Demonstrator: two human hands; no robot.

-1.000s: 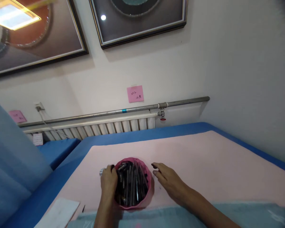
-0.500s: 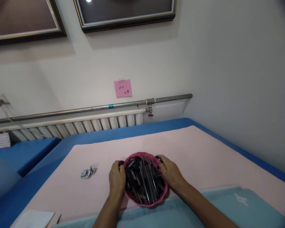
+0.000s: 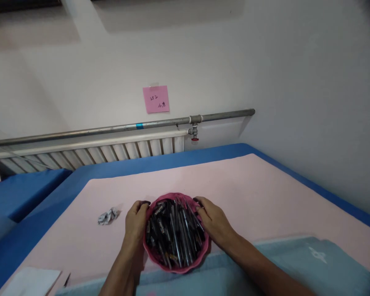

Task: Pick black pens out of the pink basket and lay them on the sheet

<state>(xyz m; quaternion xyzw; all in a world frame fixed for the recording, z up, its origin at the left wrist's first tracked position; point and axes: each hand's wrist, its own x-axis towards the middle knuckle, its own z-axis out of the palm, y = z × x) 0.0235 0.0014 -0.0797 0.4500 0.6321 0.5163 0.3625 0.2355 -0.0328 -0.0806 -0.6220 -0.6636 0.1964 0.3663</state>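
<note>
A round pink basket point(image 3: 180, 270) with a wavy rim stands near the front of the pink sheet, by the blue-grey cloth. It is filled with dark, pen-like sticks point(image 3: 174, 234), some with shiny clear parts; their exact kind cannot be made out. My left hand point(image 3: 136, 222) grips the basket's left side, thumb at the rim. On the opposite side my right hand point(image 3: 214, 218) is closed on the rim, its lower fingers hidden behind the wall. A crumpled piece of grey-white paper or foil point(image 3: 108, 216) lies left of my left hand.
The pink sheet point(image 3: 234, 185) covers a blue surface point(image 3: 160, 159). A blue-grey cloth point(image 3: 283, 255) lies along the front. White paper point(image 3: 31, 281) and a small dark pointed object point(image 3: 67, 280) are at lower left. Behind are a radiator point(image 3: 126, 151) and a pipe point(image 3: 105, 129).
The basket and both hands have shifted a little left in the picture. My view has tilted down, so the framed pictures have nearly left it. Both hands keep their grip.
</note>
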